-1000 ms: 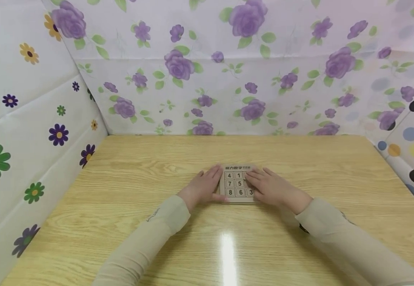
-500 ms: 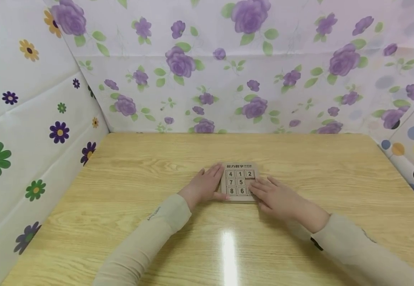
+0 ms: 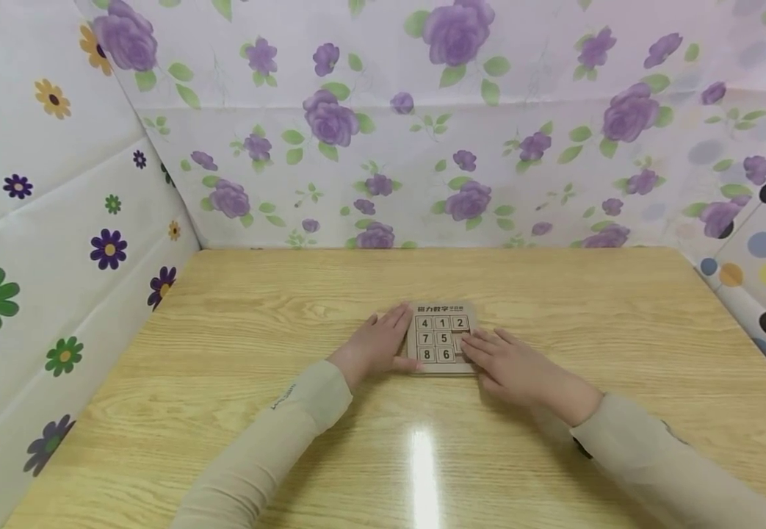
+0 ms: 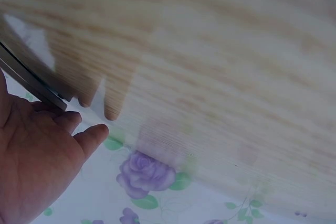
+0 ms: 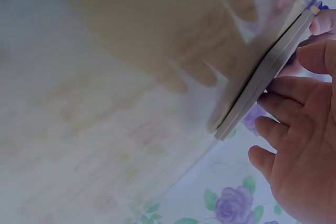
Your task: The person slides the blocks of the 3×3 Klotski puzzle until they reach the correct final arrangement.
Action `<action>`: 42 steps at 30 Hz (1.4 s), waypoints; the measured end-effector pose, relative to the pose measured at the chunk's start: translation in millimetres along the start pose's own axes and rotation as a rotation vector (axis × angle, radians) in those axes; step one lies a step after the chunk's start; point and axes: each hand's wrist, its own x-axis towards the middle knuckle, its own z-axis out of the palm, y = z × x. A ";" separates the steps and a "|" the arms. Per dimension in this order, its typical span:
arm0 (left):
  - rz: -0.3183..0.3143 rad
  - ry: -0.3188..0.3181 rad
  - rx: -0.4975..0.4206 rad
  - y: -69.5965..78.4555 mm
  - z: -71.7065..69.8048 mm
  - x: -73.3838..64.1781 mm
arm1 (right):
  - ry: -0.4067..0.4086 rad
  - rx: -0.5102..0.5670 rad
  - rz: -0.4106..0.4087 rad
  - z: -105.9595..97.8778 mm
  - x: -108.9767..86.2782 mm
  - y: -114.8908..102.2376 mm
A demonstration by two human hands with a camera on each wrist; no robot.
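A wooden number slide puzzle lies flat on the table, with Chinese lettering along its top. The tiles 4, 1 and 2 form its top row, 7 and 5 start the middle row, and 8 and 6 the bottom row. My left hand rests against its left side, thumb along the front left corner, fingers extended. My right hand has straight fingertips on a right-column tile in the middle row; its number is hidden. The lower right slot is largely covered. Both wrist views show the board's edge at the fingertips.
The wood-grain table surrounds the puzzle. A floral cloth hangs behind it, a daisy-patterned cloth on the left and a dotted one on the right. Light glares on the table in front.
My right hand moved back toward me from the top right tile, uncovering the 2. The lower right tile, showing 3 earlier, has slid up into the middle-row gap. The left hand stayed put.
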 end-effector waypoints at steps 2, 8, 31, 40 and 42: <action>-0.001 -0.003 0.011 0.2 -0.1 0.7 | -0.003 -0.005 0.006 -0.1 3.1 2.5; 0.001 0.013 0.028 -0.8 -2.3 2.6 | -0.011 -0.012 0.024 -2.7 10.7 8.3; -0.001 0.004 -0.005 0.0 -0.8 3.9 | -0.082 -0.003 -0.074 -7.6 11.9 -21.0; -0.004 0.008 0.003 0.0 1.6 1.9 | -0.067 0.018 -0.063 -2.5 1.7 -10.4; -0.004 0.007 -0.004 -0.1 1.5 1.3 | -0.067 0.021 -0.058 -1.4 -0.6 -8.2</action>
